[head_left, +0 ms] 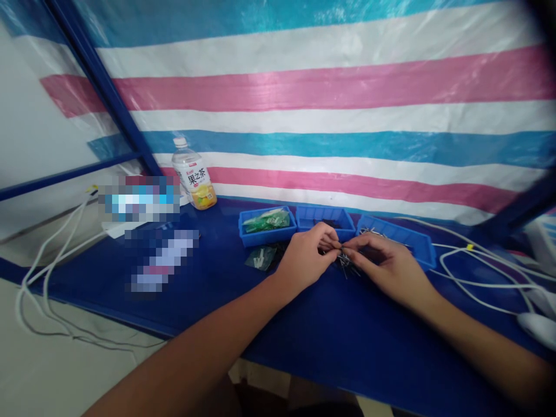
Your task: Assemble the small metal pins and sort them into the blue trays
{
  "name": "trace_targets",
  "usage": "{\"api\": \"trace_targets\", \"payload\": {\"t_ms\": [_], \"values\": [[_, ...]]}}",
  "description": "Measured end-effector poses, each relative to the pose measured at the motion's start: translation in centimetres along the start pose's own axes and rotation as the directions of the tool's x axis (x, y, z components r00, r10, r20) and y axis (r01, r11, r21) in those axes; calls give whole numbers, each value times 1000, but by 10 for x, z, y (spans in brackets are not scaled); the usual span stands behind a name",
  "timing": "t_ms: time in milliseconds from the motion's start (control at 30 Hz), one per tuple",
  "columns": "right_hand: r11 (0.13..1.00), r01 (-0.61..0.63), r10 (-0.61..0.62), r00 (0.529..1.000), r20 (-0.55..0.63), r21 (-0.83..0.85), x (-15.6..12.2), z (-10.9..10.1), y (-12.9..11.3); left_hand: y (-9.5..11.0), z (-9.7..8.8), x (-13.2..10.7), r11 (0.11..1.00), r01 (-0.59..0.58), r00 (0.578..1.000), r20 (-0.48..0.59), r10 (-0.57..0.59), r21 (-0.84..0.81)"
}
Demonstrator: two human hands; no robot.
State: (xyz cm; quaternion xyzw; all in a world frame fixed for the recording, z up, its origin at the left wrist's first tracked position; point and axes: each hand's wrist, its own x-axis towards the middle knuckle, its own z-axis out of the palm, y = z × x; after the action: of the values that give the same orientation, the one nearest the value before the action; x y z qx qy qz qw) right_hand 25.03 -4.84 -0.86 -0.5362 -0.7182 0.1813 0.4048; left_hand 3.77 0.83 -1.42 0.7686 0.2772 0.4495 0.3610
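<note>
My left hand (306, 253) and my right hand (386, 266) meet over the table, thumbs and fingers pinched close together. Whatever is between the fingertips is too small to make out. Just below them lies a loose pile of thin, dark and silvery pin-like pieces (346, 266). Behind the hands stand three blue plastic bins: the left bin (269, 236) holds green bags (270, 220), the middle bin (345, 230) holds some dark pieces, and the right bin (428, 258), partly hidden by my right hand, has thin metallic pieces. A small clear bag (260, 259) with pale pieces lies left of my left hand.
A drink bottle (196, 180) stands at the table's back left, near blurred-out items. White cables (464, 281) and a white mouse (537, 329) lie at the right. A striped sheet (304, 90) hangs behind the blue table (313, 341); more cables hang at the left.
</note>
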Motion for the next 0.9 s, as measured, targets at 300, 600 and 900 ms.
{"api": "trace_targets", "payload": {"t_ms": [300,600,900], "values": [[996,-88,87,988,130,5,0,2,5,1,3,0,990,-53,998,-21,51,-128],[983,-160,145,978,153,94,2,1,1,4,3,1,977,22,998,-56,-35,-213],[748,-446,428,890,155,491,26,15,2,-3,3,0,1000,23,993,-112,-25,-21]]}}
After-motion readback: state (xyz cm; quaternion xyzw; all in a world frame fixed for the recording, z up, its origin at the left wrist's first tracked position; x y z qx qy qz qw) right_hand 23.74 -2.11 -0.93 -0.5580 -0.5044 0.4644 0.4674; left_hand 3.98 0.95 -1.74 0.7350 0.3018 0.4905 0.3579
